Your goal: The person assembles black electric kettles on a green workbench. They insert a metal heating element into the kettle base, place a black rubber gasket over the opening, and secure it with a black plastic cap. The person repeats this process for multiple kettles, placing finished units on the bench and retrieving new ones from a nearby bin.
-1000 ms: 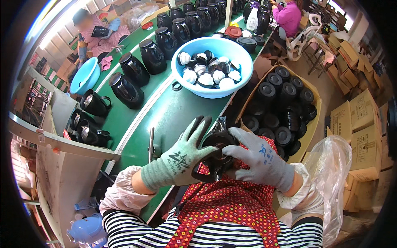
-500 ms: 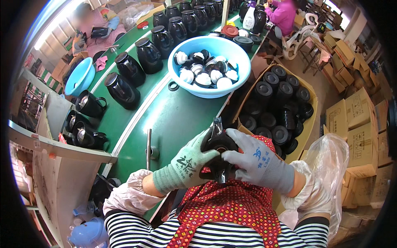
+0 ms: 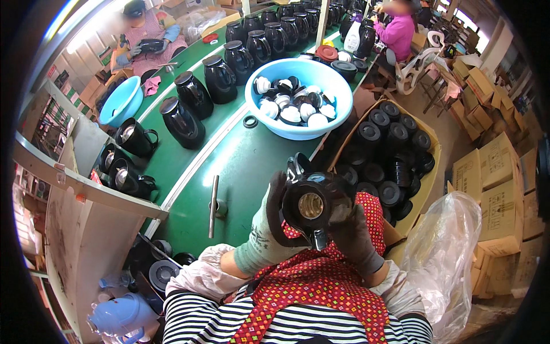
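Both my hands hold a black vacuum jug (image 3: 299, 222) over my lap, just off the bench's near edge. Its round mouth faces up toward me and shows a shiny metallic inside; a spout-like part points away and a handle-like part lies nearest me. My left hand (image 3: 268, 225), in a pale green glove with dark palm coating, is wrapped round the left side. On the right side, my right hand (image 3: 360, 239) grips the body in a grey glove, its dark coated side showing. Left of the jug, a metal bar tool (image 3: 213, 205) stands on the green bench (image 3: 192, 221).
A blue basin (image 3: 252, 109) of black-and-white stoppers stands ahead, with a black ring (image 3: 250, 121) beside it. Black jugs (image 3: 182, 125) line the bench. A carton (image 3: 433, 166) of black lids is at right, near clear plastic (image 3: 441, 246). Two co-workers sit farther off.
The jug has turned so its open mouth now faces me. My right hand has moved from the top to its right side, and my left hand has slid round the left side.
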Action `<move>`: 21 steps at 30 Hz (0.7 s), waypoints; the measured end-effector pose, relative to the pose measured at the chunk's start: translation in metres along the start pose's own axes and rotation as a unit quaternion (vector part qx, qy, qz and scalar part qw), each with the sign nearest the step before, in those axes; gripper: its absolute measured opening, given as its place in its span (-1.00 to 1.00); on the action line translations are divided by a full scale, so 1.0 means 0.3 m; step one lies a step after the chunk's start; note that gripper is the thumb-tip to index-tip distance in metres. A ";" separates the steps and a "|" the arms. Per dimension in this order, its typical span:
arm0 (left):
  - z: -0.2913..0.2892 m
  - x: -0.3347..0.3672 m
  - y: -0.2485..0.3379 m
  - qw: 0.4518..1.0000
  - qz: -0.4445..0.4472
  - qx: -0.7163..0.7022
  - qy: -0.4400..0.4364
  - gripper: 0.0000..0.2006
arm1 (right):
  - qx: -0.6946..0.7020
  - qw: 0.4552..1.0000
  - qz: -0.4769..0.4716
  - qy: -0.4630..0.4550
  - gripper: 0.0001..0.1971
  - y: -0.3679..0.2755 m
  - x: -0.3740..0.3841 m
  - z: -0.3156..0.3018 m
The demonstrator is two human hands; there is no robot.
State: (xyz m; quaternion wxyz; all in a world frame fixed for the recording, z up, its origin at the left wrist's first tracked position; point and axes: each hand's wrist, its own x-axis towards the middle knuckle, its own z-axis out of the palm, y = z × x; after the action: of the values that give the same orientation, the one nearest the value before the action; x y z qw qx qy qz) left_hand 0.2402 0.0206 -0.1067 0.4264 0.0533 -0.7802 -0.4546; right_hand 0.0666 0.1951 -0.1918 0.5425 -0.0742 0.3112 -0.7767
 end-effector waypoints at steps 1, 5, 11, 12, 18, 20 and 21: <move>0.032 -0.027 -0.004 0.999 -0.016 -0.032 0.035 0.27 | -0.006 0.999 -0.047 0.000 -0.36 -0.003 0.006 0.020; -0.015 -0.096 0.044 0.985 -0.141 -0.046 -0.085 0.09 | -0.090 0.966 -0.196 0.141 -0.38 -0.179 0.037 0.008; -0.247 -0.332 -0.176 0.942 -0.154 0.270 -0.128 -0.02 | -0.511 0.794 -0.293 0.150 -0.81 -0.418 0.062 -0.019; -0.298 -0.334 -0.199 0.908 -0.178 0.368 -0.092 0.01 | -0.541 0.787 -0.265 0.134 -0.80 -0.418 0.067 0.028; -0.559 -0.491 -0.426 0.767 -0.420 0.472 -0.116 0.23 | -0.724 0.656 -0.194 0.092 -0.73 -0.277 0.178 0.081; -0.551 -0.495 -0.459 0.793 -0.433 0.414 -0.112 0.07 | -0.760 0.618 -0.181 0.087 -0.68 -0.210 0.163 0.126; -0.550 -0.490 -0.470 0.809 -0.429 0.392 -0.089 0.00 | -0.799 0.561 -0.204 0.074 -0.68 -0.201 0.151 0.130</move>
State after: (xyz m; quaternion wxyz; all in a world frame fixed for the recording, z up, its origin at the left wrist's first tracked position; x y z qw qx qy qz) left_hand 0.4076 -0.1017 -0.2670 0.0601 0.5046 -0.8244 -0.2492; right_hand 0.0182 0.1522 -0.1370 0.0641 -0.4811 0.8200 -0.3032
